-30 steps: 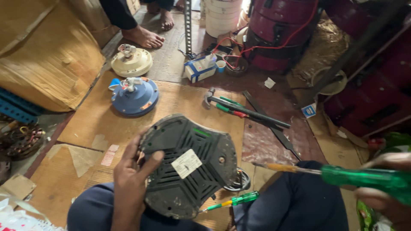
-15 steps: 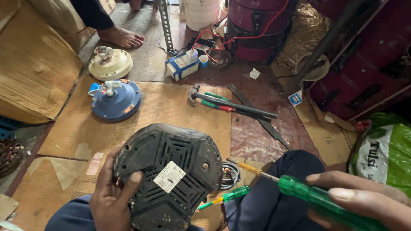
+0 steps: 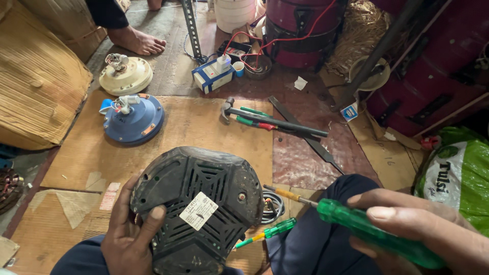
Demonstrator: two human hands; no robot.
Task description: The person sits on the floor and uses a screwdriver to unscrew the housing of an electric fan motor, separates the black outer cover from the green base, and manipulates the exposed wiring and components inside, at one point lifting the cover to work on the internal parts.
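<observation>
My right hand (image 3: 423, 229) is closed around a green-handled screwdriver (image 3: 356, 226), its long axis running from near right toward the far left, tip aimed at the black vented motor housing (image 3: 196, 209). My left hand (image 3: 130, 237) is clamped on the housing's near left edge, steadying it on my lap. A screw (image 3: 241, 196) sits on the housing's right side, just left of the tip, so the right hand is the nearer one. Beside the shaft lies a coil of cable (image 3: 272, 206), and a smaller green screwdriver (image 3: 267, 231) rests just below it. Farther off on the cardboard are a hammer (image 3: 272, 121), a blue fan motor (image 3: 133, 118) and a cream one (image 3: 125, 75), well apart from the work.
</observation>
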